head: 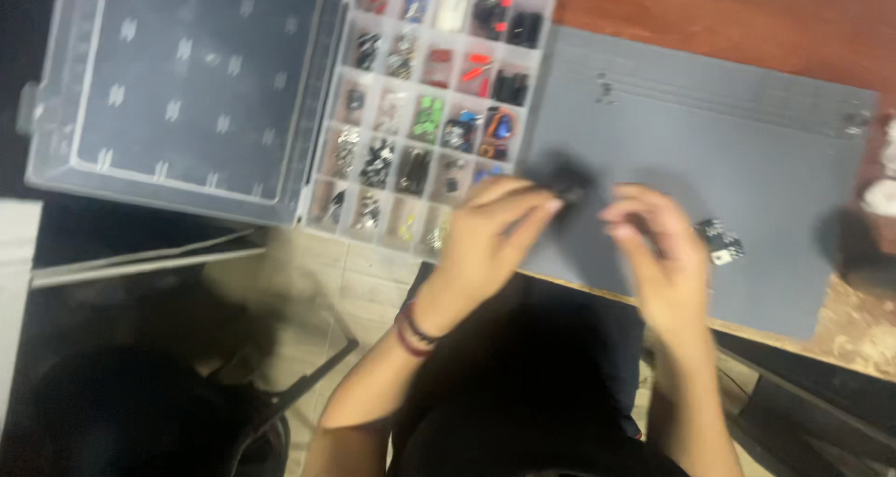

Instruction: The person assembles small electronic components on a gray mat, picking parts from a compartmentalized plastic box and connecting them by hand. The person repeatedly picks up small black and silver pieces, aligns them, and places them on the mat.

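overhead, the left hand (490, 225) pinches a small black part (567, 180) at its fingertips, raised over the grey mat (728, 150), probably for inspection. the right hand (658, 253) curls loosely beside it; blur hides any grip. the compartment organiser (425, 113) lies open within reach.

Two bare forearms are coming up from the bottom centre of the frame, no sleeves showing. The left hand (490, 230) is wearing thin dark and red bands on its wrist, lower centre. The right hand (658, 253) is wearing nothing visible. Both are showing blurred; dark clothing is filling the bottom centre.
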